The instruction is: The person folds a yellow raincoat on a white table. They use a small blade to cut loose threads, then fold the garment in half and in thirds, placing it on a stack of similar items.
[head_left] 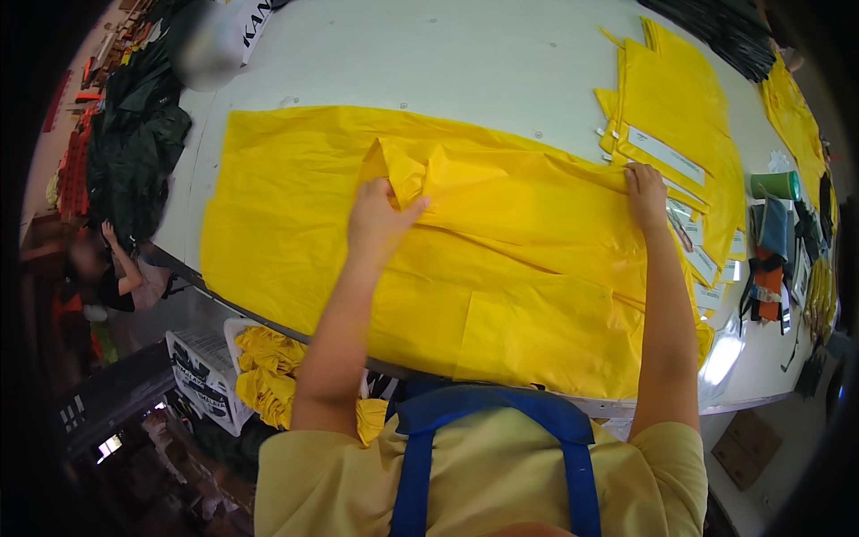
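Note:
A yellow raincoat-like garment (pixel 528 259) of smooth, slightly shiny cloth lies spread over the table, with a square pocket-like panel near its front edge. My left hand (pixel 383 219) grips a raised, folded-over part that looks like a sleeve, thumb on top and fingers tucked behind the cloth. At the right end of that folded strip, my right hand (pixel 646 195) has its fingers bent over the garment's edge, pinching it. Between my hands the cloth runs in loose creases. The left fingertips are partly hidden in the fold.
Flat yellow pieces with white labels (pixel 667 154) are stacked at the right on the pale table (pixel 447 58). Beyond them lie a green roll (pixel 776 186) and small pouches. Dark green cloth (pixel 134 152) hangs at the left, near a seated person (pixel 125 277). A white crate (pixel 206 380) stands below.

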The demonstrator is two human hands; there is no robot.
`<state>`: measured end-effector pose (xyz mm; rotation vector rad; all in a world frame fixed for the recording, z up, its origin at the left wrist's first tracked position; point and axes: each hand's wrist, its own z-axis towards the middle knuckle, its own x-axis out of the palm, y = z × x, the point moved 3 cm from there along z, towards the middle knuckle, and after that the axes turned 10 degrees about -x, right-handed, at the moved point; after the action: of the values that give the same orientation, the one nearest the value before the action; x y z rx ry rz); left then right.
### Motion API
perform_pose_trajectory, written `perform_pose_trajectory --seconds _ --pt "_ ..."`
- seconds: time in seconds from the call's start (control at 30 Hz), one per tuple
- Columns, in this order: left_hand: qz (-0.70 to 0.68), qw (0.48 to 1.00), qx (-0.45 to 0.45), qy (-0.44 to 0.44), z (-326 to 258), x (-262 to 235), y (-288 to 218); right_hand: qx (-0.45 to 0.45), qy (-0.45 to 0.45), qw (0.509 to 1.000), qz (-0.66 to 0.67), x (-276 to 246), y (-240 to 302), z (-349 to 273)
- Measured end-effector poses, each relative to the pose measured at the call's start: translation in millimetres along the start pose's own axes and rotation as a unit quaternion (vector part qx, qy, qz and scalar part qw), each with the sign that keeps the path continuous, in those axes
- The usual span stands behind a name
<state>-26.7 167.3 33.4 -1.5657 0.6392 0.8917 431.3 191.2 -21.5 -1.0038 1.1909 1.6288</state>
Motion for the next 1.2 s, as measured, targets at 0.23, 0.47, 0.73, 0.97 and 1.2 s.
perform_pose_trajectory --seconds 0.23,0.47,0.73,0.97,1.2 --pt "-0.348 0.931 -0.108 -0.009 35.4 5.3 43.4 0.005 -0.062 0.996 -0.059 21.1 -0.9 -4.0" --pt "0.047 0.996 0.006 0.079 110.0 -48.5 59.8 0.028 -0.066 0.994 -0.087 26.7 -4.3 -5.3" --pt "0.097 0.988 -0.032 0.114 152.3 29.2 36.0 0.018 -0.003 0.999 -0.04 10.5 0.7 -1.0" --pt "0.317 0.923 0.124 0.179 185.5 38.8 -10.9 0.102 0.366 0.925 -0.02 -36.1 13.1 46.5" --pt "0.195 0.933 0.243 0.183 133.0 -45.0 17.5 0.025 0.174 0.978 0.112 -104.5 54.8 -16.3"
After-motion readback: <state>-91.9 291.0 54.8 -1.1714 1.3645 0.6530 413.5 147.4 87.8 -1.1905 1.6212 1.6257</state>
